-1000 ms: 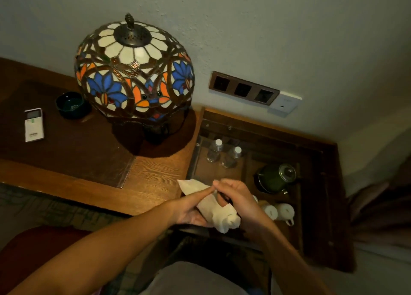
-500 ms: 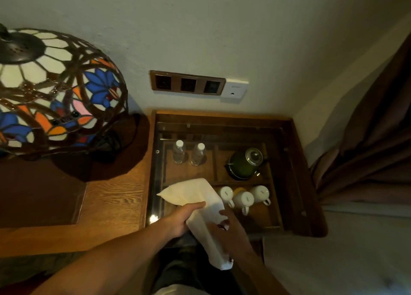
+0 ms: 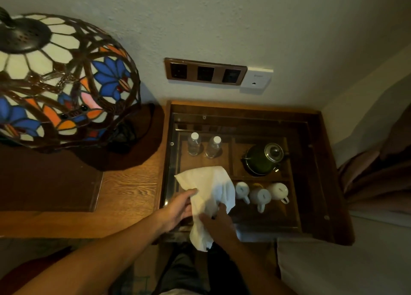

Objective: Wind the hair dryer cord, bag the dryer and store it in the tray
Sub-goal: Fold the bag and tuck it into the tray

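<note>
A white cloth bag (image 3: 209, 196) hangs between both hands over the front left corner of the wooden tray (image 3: 320, 183). My left hand (image 3: 178, 208) pinches the bag's left edge near its top. My right hand (image 3: 219, 223) grips the bag lower down from the right side. The bag bulges and a dark bit shows at its bottom opening; the hair dryer and its cord are otherwise hidden inside. The tray is a glass-covered compartment box set beside the desk.
In the tray stand two water bottles (image 3: 203, 145), a green kettle (image 3: 263, 159) and three white mugs (image 3: 261, 195). A stained-glass lamp (image 3: 62, 81) fills the desk at left. Wall sockets (image 3: 205, 73) are above the tray, a curtain (image 3: 375, 172) at right.
My view has swung right from the desk to the tray. The bag was rolled tight between both hands and now hangs looser, lower and over the tray's front left corner.
</note>
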